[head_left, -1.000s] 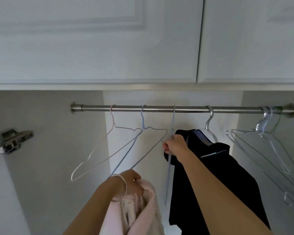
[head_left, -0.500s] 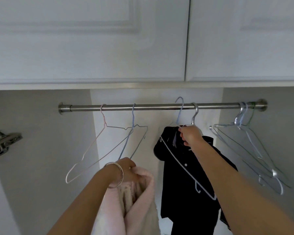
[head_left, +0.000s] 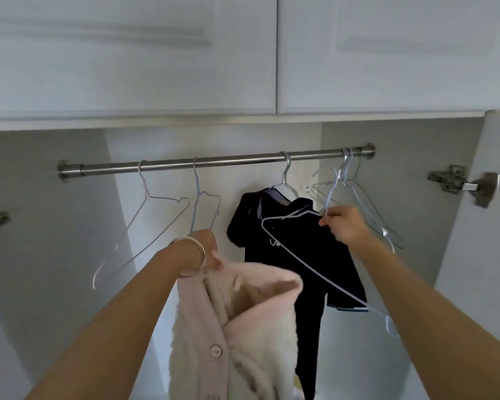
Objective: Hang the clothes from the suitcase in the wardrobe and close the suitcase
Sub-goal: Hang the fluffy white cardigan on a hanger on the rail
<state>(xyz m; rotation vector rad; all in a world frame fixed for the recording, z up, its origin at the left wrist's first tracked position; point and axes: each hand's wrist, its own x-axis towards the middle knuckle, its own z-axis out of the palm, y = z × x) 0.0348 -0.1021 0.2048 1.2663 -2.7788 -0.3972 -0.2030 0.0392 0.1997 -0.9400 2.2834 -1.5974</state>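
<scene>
Your left hand (head_left: 207, 249) grips the pink cardigan (head_left: 237, 327) at its collar, fingers curled into the fluffy cloth, and holds it up in front of the open wardrobe (head_left: 70, 226), below the rail (head_left: 214, 163). The cardigan hangs open at the neck with one button plain to see; its lower part runs off the bottom edge, so you cannot see how long it is or whether anything else hangs with it.

Your right hand (head_left: 347, 226) pinches a pale wire hanger (head_left: 306, 264) just under its hook. The hook is off the rail and tilted, and the hanger slants down across the dark garment (head_left: 295, 255); its far end passes behind your right forearm and is partly hidden.

The dark garment hangs on a silver hanger (head_left: 287, 180) on the rail, right of the middle. Its bottom is hidden behind the cardigan and cut off by the frame, and a small pale mark on its chest is too blurred to read.

Two bare hangers (head_left: 168, 203) hang on the left part of the rail. A bunch of wire hangers (head_left: 358, 197) sits at the right end, so overlapped that you cannot count them.

A bracelet (head_left: 195, 252) circles your left wrist. Hinges show at the right (head_left: 462, 186) and, half cut off, at the left edge. The suitcase is out of view.
</scene>
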